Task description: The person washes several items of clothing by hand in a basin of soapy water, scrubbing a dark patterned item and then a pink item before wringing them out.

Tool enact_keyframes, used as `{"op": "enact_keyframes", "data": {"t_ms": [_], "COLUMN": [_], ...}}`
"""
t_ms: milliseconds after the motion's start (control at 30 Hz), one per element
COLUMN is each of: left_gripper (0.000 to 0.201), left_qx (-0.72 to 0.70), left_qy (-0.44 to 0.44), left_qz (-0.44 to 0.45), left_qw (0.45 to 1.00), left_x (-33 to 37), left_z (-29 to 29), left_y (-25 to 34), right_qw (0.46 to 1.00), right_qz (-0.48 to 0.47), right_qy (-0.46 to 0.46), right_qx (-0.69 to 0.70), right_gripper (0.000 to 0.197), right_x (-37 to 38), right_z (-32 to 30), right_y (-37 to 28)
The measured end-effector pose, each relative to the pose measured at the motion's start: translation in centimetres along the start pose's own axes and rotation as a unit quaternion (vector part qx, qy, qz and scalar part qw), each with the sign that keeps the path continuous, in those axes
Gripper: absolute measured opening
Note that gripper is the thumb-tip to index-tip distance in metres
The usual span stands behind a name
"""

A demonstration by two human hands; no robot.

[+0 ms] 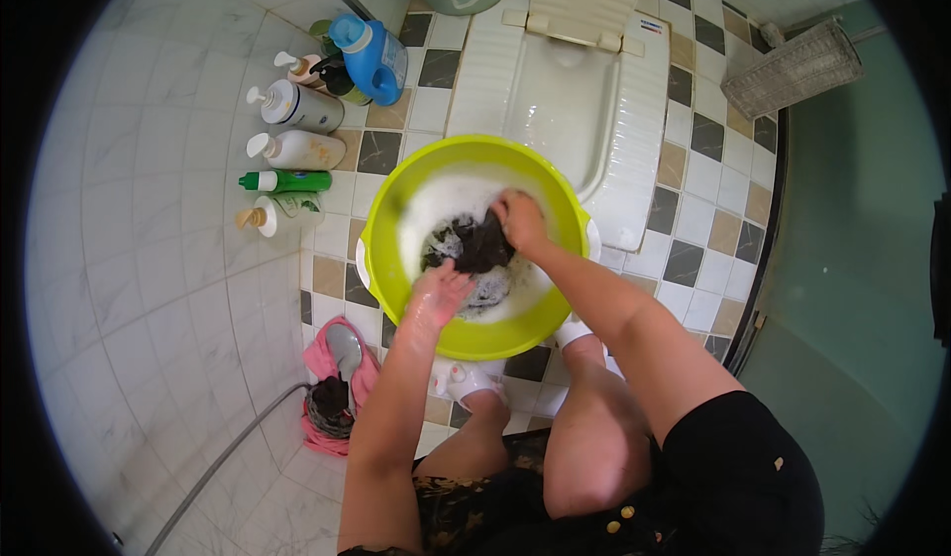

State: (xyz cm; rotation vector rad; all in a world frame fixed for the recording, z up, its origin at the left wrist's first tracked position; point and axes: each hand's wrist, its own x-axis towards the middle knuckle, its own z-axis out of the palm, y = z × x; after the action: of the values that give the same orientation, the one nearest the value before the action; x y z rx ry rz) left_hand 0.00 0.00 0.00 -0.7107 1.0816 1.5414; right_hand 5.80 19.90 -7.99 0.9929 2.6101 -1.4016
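A lime-green basin [404, 303] stands in front of me with whitish, sudsy water in it. Wet dark cloth [483, 247] lies bunched in the middle, with foam clinging to its left side and lower edge. My right hand [520, 221] is closed on the cloth's upper right part, fingers curled over it. At the lower left of the cloth, my left hand [441, 293] is wet, its fingers stretched out and their tips against the cloth's edge. The part of the cloth under the foam is hidden.
A squat toilet [644, 160] lies just beyond the basin. Several bottles, including a blue detergent jug [371, 60], line the left wall. A shower hose [233, 447] runs to a pink cloth bundle [322, 358] at lower left. My feet are close to the basin.
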Motion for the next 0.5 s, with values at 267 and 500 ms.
{"op": "enact_keyframes", "data": {"t_ms": [267, 500], "left_gripper": [0.071, 0.043], "left_qx": [-0.016, -0.072], "left_qy": [-0.001, -0.073], "left_qz": [-0.058, -0.004], "left_qw": [0.998, 0.995], "left_x": [-2.7, -1.9], "left_z": [2.6, 4.2], "left_y": [3.1, -1.1], "right_qw": [0.934, 0.974], "right_qz": [-0.246, -0.22], "right_qy": [-0.17, -0.017], "right_qx": [0.194, 0.045], "right_gripper": [0.018, 0.015], "right_x": [-9.5, -8.7], "right_z": [-3.0, -3.2], "right_y": [-11.9, -12.7]}}
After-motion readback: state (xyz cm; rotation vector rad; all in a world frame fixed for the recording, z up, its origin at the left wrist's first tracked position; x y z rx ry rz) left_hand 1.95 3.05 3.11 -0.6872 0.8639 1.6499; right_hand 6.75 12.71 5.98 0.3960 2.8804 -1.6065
